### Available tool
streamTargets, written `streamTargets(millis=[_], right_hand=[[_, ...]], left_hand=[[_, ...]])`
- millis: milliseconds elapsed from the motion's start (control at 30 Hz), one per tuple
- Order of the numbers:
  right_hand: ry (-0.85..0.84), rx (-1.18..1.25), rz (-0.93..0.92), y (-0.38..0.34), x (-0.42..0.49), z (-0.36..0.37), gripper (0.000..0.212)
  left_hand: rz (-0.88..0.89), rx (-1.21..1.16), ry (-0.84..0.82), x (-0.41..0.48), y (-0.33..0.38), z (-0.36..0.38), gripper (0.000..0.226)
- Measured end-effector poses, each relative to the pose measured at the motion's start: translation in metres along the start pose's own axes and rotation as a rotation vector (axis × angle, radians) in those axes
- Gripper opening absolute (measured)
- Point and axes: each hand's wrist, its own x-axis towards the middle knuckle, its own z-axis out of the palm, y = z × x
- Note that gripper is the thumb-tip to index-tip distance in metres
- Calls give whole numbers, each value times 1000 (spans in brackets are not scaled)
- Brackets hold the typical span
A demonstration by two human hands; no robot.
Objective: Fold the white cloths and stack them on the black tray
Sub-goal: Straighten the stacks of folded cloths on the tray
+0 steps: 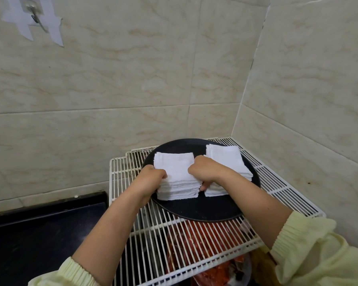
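Observation:
A round black tray [196,209] sits on a white wire rack. Two stacks of folded white cloths stand on it. My left hand [151,178] grips the left side of the left stack [174,168], fingers curled over its top edge. On the other side of that stack my right hand [203,172] holds it, the thumb tucked down in the gap between the stacks. The right stack [225,157] lies behind my right wrist, partly hidden by it.
The white wire rack [120,182] fills a tiled corner, walls close behind and to the right. A black counter [39,228] lies to the left. Red items [194,240] show beneath the rack. A taped hook [34,15] hangs on the wall, upper left.

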Motion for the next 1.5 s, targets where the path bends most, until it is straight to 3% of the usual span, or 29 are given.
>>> streamTargets(millis=[333,433,467,533,567,667,800,900,1233,1500], right_hand=[[-37,-42,-39,-9,-6,-3,20],[68,-123,-101,-9,-10,-15,24],[150,-137,-139,-10,-10,-20,25],[327,-164,-234,-12,-8,-28,22],[387,-172,-284,-13,-7,-30,18],[381,-261,-394,-12,-2,-21,34],[184,-495,-414,-1,7,7,48],[120,-550,-408,4,15,17,60],[47,-460,-393,5,20,22,63],[318,35,-424,21,-4,-52,42]], left_hand=[[1,-36,27,-7,2,10,14],[87,-9,70,-10,7,4,10],[146,17,107,-9,8,2,24],[304,160,240,-6,10,-4,55],[420,252,297,-3,10,-6,59],[697,573,206,5,8,-7,49],[573,1035,-1,15,-3,-8,60],[497,1145,-47,18,-9,-14,72],[438,1158,-98,10,-9,-15,79],[570,696,-78,-8,35,12,56]])
